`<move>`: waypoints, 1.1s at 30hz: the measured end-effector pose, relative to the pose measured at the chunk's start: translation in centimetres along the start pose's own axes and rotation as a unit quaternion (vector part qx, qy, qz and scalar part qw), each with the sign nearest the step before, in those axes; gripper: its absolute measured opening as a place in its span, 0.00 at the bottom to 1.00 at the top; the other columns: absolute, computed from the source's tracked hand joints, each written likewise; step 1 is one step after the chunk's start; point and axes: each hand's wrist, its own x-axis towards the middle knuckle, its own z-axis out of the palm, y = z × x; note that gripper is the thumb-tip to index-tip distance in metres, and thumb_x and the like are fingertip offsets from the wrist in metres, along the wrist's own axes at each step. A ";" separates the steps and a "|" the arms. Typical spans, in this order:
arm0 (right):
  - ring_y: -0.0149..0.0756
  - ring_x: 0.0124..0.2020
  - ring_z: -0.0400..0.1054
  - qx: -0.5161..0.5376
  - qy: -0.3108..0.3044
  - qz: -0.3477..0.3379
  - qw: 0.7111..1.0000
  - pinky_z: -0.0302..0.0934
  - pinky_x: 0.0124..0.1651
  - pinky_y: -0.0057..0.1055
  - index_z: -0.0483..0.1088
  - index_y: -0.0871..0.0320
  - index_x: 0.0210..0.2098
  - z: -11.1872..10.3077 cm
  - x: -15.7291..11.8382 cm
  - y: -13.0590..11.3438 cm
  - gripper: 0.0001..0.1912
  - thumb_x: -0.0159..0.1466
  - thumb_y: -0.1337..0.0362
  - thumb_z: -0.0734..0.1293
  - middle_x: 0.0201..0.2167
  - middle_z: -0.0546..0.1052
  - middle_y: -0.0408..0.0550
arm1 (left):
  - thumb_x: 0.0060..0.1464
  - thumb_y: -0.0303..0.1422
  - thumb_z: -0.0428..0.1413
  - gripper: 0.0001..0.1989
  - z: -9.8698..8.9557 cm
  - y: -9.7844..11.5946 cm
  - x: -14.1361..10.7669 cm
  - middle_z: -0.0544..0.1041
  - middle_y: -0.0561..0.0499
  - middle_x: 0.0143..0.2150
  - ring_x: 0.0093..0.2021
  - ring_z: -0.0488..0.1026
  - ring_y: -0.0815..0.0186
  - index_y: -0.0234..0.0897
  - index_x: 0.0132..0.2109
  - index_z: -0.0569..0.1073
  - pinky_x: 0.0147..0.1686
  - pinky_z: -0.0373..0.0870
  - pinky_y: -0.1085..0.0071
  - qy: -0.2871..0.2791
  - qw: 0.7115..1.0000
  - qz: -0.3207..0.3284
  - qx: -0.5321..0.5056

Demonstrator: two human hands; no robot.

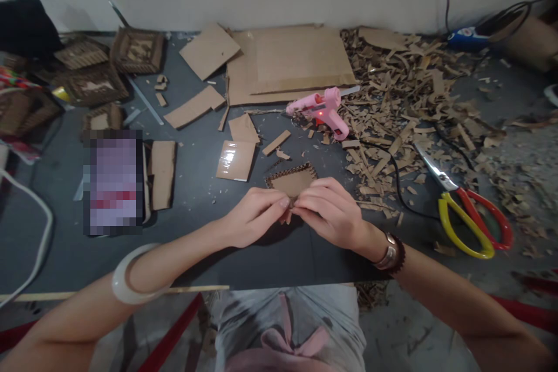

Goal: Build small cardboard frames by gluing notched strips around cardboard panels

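Observation:
Close to the table's front edge, my left hand [257, 215] and my right hand [333, 212] meet at the near edge of a small cardboard tray [293, 180]. Corrugated strips stand up along the tray's far sides. Both hands have their fingertips pinched together on its near rim, with the thumbs side by side. The fingers cover that near rim and whatever small piece may lie between them. Beyond the tray lies a pink glue gun [320, 109] on its side, its red light on.
Scissors [457, 197] with red and yellow handles lie at the right, beside heaped cardboard scraps [401, 104]. Flat cardboard sheets [300, 58] are at the back. A phone [115, 183] lies at the left, near finished-looking cardboard frames [137, 49]. A black cord [396, 171] crosses the right side.

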 end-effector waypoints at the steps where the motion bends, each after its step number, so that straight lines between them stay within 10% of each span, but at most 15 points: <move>1: 0.31 0.30 0.67 0.003 0.001 0.000 1.000 0.66 0.36 0.30 0.65 0.58 0.34 0.0 0.1 0.0 0.04 0.60 0.72 0.66 0.27 0.76 0.44 | 0.62 0.28 0.40 0.18 0.0 0.0 0.0 0.68 0.54 0.22 0.25 0.66 0.73 0.34 0.25 0.64 0.29 0.62 0.78 -0.003 1.000 0.003 -0.001; 33: 0.33 0.35 0.64 0.030 -0.032 -0.015 0.999 0.66 0.36 0.30 0.69 0.61 0.36 -0.3 -0.2 -0.3 0.05 0.60 0.73 0.65 0.30 0.73 0.48 | 0.61 0.26 0.39 0.16 0.1 -0.3 -0.1 0.67 0.54 0.23 0.25 0.64 0.72 0.35 0.26 0.63 0.29 0.62 0.76 -0.016 0.999 0.035 0.031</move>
